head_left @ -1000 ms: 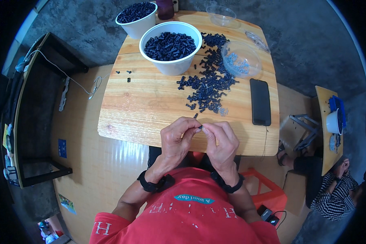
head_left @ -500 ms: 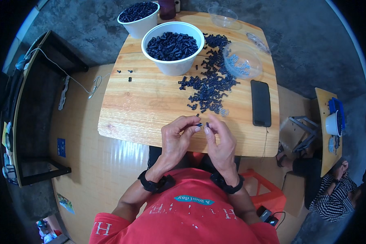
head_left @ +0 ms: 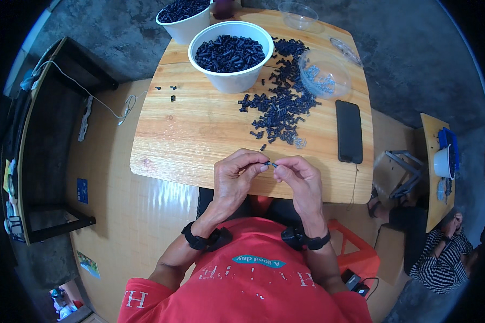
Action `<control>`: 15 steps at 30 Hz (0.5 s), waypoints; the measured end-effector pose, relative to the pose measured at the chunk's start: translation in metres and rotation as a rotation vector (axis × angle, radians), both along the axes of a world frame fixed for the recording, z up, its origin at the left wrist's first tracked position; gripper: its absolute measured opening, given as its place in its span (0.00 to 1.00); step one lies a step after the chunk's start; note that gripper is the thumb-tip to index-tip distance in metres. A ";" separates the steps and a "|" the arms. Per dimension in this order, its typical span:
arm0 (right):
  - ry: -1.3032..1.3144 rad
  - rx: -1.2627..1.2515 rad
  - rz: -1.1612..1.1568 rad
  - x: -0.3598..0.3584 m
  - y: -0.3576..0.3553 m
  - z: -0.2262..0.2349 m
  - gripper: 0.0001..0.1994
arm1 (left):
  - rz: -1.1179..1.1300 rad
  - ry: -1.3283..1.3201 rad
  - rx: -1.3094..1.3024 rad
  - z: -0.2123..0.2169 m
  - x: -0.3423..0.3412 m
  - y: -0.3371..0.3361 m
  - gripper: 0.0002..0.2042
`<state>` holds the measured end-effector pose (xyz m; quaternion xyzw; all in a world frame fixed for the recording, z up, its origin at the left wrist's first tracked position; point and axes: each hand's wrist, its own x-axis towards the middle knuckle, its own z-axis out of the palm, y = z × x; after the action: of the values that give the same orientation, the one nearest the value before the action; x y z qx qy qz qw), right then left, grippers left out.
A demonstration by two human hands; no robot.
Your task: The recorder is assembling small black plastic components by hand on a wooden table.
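Note:
Above the near edge of the wooden table, my left hand pinches a small black plastic piece between thumb and fingers. Facing it, my right hand is pinched on another small dark piece. The two pieces' ends are close together; whether they touch, I cannot tell. Just beyond my fingertips lies a single black piece, and past it spreads a pile of similar black pieces. A few small clear parts rest at the pile's near right end.
A white tub full of black pieces stands behind; a second filled tub is farther left. Right of the pile sit a clear bowl of clear parts and a black phone. At far right, a person sits by another table.
My right hand has shifted slightly right, its fingers now folded into a closer pinch. The pieces in both hands have come nearer to each other. The view has tilted slightly.

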<state>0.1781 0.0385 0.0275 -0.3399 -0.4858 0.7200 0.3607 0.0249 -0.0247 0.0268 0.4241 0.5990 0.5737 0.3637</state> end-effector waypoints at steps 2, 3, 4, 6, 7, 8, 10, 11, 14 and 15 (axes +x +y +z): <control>0.026 -0.020 -0.001 -0.001 0.000 -0.002 0.09 | -0.001 0.008 -0.008 0.001 0.001 0.000 0.08; 0.031 -0.029 0.000 0.000 0.001 -0.003 0.09 | -0.001 0.008 -0.009 0.001 0.001 0.000 0.08; 0.035 -0.037 0.001 0.000 0.001 -0.004 0.09 | 0.000 0.016 -0.011 0.002 0.001 0.000 0.08; 0.019 -0.033 0.005 0.000 0.002 -0.004 0.09 | 0.001 0.025 -0.013 0.003 0.002 0.000 0.09; 0.003 -0.027 0.009 0.000 0.003 -0.004 0.09 | 0.004 0.057 -0.003 0.003 0.002 0.000 0.09; 0.003 -0.028 0.009 0.000 0.003 -0.004 0.09 | 0.007 0.088 0.008 0.004 0.002 0.000 0.09; 0.014 -0.022 0.019 0.000 0.004 -0.005 0.09 | 0.011 0.159 0.066 0.003 0.002 0.001 0.09; 0.014 -0.022 0.019 0.000 0.004 -0.005 0.09 | 0.014 0.229 0.125 0.003 0.002 0.002 0.08; 0.043 -0.079 0.052 0.000 0.005 -0.008 0.08 | 0.019 0.351 0.171 0.001 0.002 0.002 0.09; 0.078 -0.151 0.043 0.000 0.005 -0.009 0.08 | 0.019 0.351 0.172 0.002 0.003 0.002 0.09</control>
<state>0.1780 0.0433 0.0185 -0.3273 -0.4228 0.7748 0.3373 0.0275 -0.0227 0.0284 0.5413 0.6061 0.5433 0.2106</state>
